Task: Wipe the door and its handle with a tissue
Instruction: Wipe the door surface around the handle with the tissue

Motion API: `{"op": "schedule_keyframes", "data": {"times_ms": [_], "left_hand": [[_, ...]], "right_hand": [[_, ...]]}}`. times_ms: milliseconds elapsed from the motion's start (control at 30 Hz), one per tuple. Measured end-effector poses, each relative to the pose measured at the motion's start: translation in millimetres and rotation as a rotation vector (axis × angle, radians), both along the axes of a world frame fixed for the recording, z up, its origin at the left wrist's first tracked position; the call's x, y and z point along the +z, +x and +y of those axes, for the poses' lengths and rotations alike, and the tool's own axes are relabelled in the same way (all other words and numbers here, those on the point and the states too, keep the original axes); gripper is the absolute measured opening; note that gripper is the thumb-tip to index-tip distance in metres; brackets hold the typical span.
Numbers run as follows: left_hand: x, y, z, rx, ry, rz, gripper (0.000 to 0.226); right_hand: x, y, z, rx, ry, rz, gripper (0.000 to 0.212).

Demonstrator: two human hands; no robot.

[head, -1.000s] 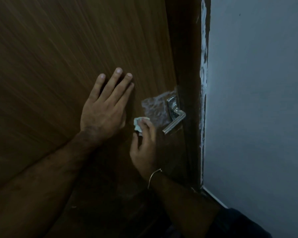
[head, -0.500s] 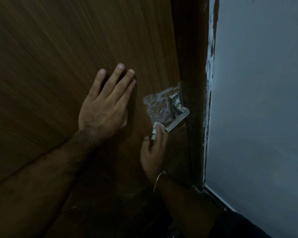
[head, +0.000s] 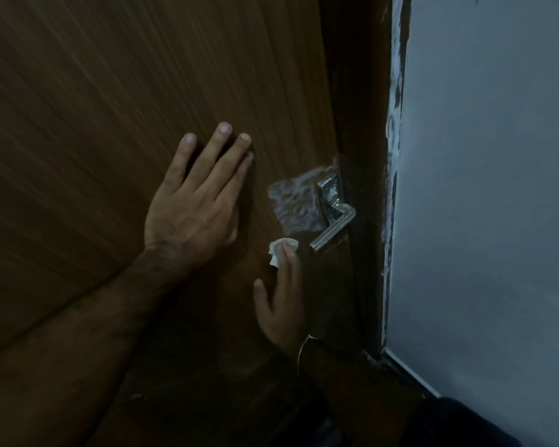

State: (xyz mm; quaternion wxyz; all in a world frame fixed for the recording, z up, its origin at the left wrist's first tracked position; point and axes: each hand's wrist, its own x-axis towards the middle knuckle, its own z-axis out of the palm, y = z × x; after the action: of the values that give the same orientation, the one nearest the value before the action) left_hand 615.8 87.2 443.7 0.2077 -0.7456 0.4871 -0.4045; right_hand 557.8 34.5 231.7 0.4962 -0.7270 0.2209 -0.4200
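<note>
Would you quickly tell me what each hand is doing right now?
Left hand: open, flat against the door.
Right hand: open, straight fingers pressing the tissue onto the door, just beside the handle.

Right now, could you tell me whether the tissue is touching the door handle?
Apart. The head view shows a strip of bare brown door between the tissue, pressed under the right hand's fingers, and the free end of the handle.

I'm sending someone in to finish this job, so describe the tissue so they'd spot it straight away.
Start at the brown wooden door and find its silver lever handle near the right edge. Just below-left of the lever's free end, the right hand presses a small crumpled tissue against the wood. It's the only white thing on the door.
</note>
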Motion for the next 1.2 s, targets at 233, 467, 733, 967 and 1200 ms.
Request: {"op": "schedule_keyframes", "data": {"times_ms": [233, 467, 733, 967, 1200], "left_hand": [[1.7, -0.3, 0.3, 0.01, 0.027, -0.021, 0.065], [1.8, -2.6, 0.2, 0.042, 0.046, -0.017, 0.068], [3.8, -4.1, 0.1, 0.06, 0.066, -0.003, 0.073], [4.4, -6.3, -1.8, 0.048, 0.045, 0.024, 0.064], [7.7, -7.8, -3.5, 0.044, 0.043, 0.023, 0.068]], "right_hand": [[37.8, 3.7, 22.0, -0.001, 0.081, -0.089, 0.062], [55.7, 8.0, 14.8, -0.049, 0.202, -0.034, 0.063], [97.3, 9.4, 5.0, 0.024, 0.041, -0.147, 0.073], [103.8, 8.0, -6.9, 0.029, -0.046, -0.118, 0.068], [126.8, 19.8, -44.5, -0.02, 0.053, -0.056, 0.064]]}}
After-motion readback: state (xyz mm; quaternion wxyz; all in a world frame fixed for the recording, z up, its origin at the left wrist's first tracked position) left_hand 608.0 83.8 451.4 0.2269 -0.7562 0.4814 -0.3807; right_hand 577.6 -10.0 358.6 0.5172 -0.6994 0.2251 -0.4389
